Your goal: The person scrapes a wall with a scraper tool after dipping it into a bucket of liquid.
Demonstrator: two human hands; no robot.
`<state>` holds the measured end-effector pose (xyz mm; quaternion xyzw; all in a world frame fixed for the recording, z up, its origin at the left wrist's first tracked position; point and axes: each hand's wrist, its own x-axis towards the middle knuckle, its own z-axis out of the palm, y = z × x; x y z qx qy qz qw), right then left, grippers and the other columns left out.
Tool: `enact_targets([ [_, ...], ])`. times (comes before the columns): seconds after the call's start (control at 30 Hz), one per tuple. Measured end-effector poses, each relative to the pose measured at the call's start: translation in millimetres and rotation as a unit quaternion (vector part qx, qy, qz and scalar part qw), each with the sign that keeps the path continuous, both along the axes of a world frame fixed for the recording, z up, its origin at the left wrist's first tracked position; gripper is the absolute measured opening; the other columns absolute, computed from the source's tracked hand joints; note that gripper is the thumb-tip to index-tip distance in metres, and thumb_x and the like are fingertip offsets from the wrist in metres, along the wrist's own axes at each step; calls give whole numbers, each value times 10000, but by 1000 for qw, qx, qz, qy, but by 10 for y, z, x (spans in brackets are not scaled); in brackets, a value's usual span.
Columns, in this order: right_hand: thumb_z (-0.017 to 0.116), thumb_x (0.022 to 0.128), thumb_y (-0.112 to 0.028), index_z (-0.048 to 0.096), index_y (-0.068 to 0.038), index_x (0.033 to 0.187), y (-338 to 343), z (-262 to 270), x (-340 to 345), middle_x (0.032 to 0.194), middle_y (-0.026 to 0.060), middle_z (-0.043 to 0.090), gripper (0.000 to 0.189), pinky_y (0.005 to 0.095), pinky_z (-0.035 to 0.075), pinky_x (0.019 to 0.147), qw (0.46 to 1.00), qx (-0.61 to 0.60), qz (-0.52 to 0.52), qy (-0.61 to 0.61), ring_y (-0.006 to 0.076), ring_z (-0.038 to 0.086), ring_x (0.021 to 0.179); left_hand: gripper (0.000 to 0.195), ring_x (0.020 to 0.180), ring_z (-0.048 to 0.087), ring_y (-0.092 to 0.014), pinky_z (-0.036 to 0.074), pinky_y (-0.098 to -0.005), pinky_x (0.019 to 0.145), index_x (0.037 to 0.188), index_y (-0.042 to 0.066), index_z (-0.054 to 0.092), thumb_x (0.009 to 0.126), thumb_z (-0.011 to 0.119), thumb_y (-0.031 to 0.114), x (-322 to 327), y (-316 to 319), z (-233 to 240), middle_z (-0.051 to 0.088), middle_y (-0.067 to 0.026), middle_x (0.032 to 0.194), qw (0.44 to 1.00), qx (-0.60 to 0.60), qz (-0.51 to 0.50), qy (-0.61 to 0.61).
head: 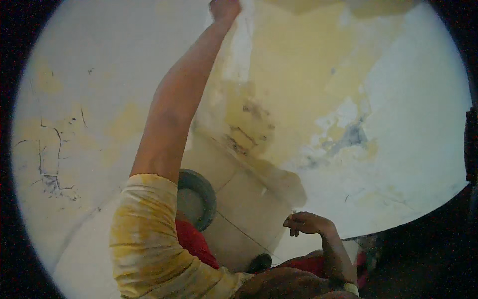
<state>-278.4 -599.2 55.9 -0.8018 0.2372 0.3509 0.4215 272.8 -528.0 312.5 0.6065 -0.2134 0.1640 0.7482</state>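
Note:
My left hand [226, 10] is raised at the top edge of the view against the wall [302, 56], its fingers curled. The frame cuts it off, and I cannot tell what it holds. A white strip [243, 52] runs down the yellowed paint just beside this hand. A yellow-stained, pale sleeve [149, 231] covers my left upper arm. Low on the right, my right hand [308, 223] hangs with loosely bent fingers and no tool visible in it. Below my left arm stands a dark grey-green tub [210, 200], partly hidden, with something pale inside.
Cracks [58, 157] mark the pale wall on the left. Peeling paint [353, 136] shows grey patches on the right wall, and dark damage [242, 140] sits low near the corner. Floor tiles [239, 209] lie below, with a dark shoe [260, 262] and red cloth [196, 243].

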Motion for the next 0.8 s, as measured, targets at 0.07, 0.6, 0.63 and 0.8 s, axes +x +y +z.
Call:
enact_targets([
  [0.07,532,1004,-316,627,-45,1138,-46,-17,31,852,90,697,317,333,534,741,1000,4,24,-11,172,661,774,660,735,652,-256,510,-404,703,993,7,625,967,400,628,-766,-137,321,683,-119,787,991,33,-11,-130],
  [0.6,488,1010,-331,627,-7,1104,-26,-144,144,820,100,694,365,340,536,710,994,10,103,-29,185,658,724,374,875,621,-181,503,-367,810,1055,5,678,901,683,345,250,252,-704,689,-85,987,984,-16,-74,-159],
  [0.63,485,1010,-332,628,-7,1102,-20,-139,142,818,101,692,366,340,535,709,995,8,92,-25,184,657,728,392,859,618,-182,502,-370,807,1052,-3,673,893,692,355,464,342,-845,688,-81,981,983,-70,-65,-154],
  [0.8,491,1004,-343,625,-16,1103,-36,-93,164,828,101,694,367,341,531,724,995,-2,101,-19,183,659,749,350,855,665,-253,507,-387,780,1029,-47,666,896,640,276,760,412,-1482,708,-155,928,899,273,339,-48],
])
